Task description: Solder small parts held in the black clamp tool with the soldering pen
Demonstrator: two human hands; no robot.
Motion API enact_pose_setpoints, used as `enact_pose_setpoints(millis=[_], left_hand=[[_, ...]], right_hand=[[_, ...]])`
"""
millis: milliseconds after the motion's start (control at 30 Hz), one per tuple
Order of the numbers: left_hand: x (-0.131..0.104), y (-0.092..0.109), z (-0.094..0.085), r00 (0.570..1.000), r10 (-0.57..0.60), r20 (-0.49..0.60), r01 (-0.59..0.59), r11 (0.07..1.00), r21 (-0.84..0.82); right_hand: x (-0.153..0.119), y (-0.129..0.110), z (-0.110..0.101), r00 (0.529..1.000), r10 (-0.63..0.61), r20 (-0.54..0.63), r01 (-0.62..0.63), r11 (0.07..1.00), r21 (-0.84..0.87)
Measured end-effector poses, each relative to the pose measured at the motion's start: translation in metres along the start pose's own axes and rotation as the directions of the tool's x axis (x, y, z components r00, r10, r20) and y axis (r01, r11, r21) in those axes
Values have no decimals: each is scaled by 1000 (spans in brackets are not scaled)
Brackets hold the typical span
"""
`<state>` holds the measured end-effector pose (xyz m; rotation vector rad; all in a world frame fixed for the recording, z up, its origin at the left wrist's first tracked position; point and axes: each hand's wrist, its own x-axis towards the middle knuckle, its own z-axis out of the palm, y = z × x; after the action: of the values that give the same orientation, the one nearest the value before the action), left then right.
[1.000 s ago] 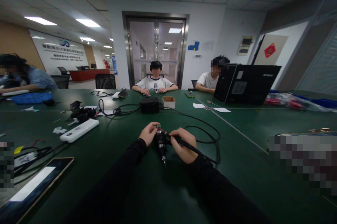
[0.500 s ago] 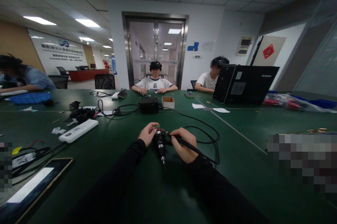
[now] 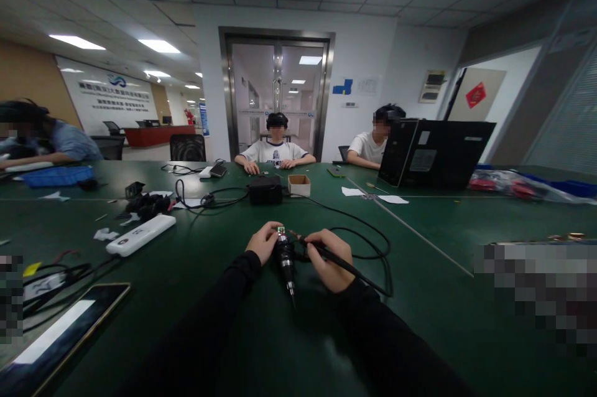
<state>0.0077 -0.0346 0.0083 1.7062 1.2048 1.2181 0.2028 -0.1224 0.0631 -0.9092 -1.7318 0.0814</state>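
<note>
My left hand (image 3: 262, 242) is closed, thumb and forefinger pinching a small green circuit board (image 3: 280, 231). Just below the board lies a black cylindrical tool (image 3: 286, 263) with shiny rings, its thin pointed end towards me. Whether the board rests on that tool I cannot tell. Held like a pen in my right hand (image 3: 332, 258) is a slim black corded tool that looks like a soldering iron (image 3: 344, 265). Its tip points left at the board; whether they touch is too small to see.
Black cable (image 3: 373, 241) loops behind my right hand. Ahead are a black box (image 3: 265, 190) and a small open carton (image 3: 299, 185). A white power strip (image 3: 142, 235) and a phone (image 3: 65, 338) lie left; a computer case (image 3: 436, 154) stands right. Co-workers sit around the table (image 3: 433, 322).
The view has tilted slightly, so everything sits a little lower. The green board now shows more of its face beside my left fingertips. Both hands keep their grips.
</note>
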Motion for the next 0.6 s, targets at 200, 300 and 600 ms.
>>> enact_pose_setpoints(millis=[200,300,600], left_hand=[[-1,0,-1,999,49,16,-50,999,14],[-2,2,0,998,44,47,-44,999,3],[-1,3,2,999,2,39,-3,1000,25]], right_hand=[[1,3,0,1000,15,-16,-15,1000,-3],[1,4,-1,1000,19,-22,-20,1000,-4],[2,3,-2,999,18,-27,-19,1000,-5]])
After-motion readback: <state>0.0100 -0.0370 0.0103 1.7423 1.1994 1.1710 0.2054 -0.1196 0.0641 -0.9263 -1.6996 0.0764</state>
